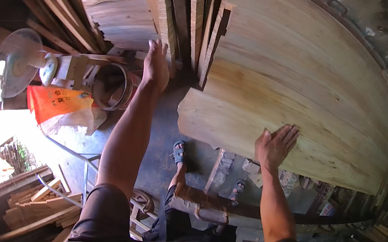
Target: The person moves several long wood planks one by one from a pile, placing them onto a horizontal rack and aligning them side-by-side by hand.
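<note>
My right hand (276, 144) lies flat on a wide pale wooden board (234, 122), palm down, its fingers stretched out. This board has a rough left end, and more pale planks (314, 49) lie beyond it, edge to edge. My left hand (155, 67) is held out ahead with nothing in it, its fingers extended and partly bent. It appears in front of the lower ends of several upright planks (197, 24). Whether it touches any of them I cannot tell.
On the left are a standing fan (20, 61), an orange and white sack (60, 106) and a bucket (130, 90) with wood scraps. A dark beam with metal clamps (212, 214) crosses close to my body. Offcuts (35, 210) are piled at the lower left.
</note>
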